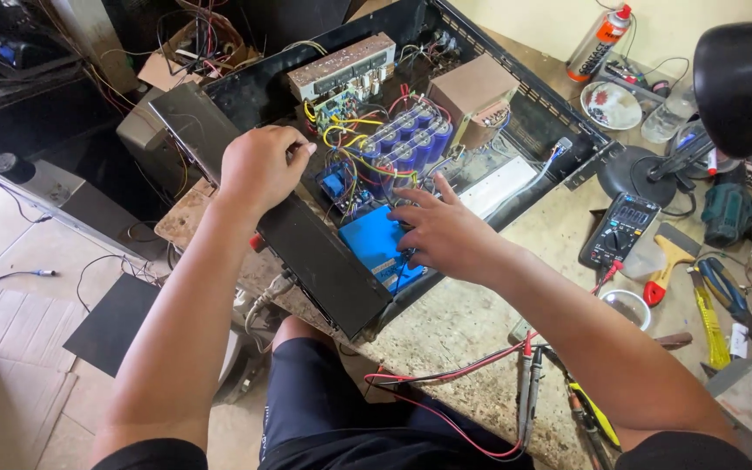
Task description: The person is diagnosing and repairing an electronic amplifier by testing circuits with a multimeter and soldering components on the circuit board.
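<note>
Left hand [258, 165]: fingers curled over the amplifier chassis [515, 83] front panel [306, 244], steadying it at the desk [472, 322] edge.
Right hand [446, 233]: fingers spread apart, pressing the blue board [372, 244] inside, holding nothing.

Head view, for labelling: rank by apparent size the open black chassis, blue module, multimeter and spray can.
1. Open black chassis
2. Blue module, partly under the right hand
3. Multimeter
4. Spray can, though it lies farther away, so this is unsure.
</note>
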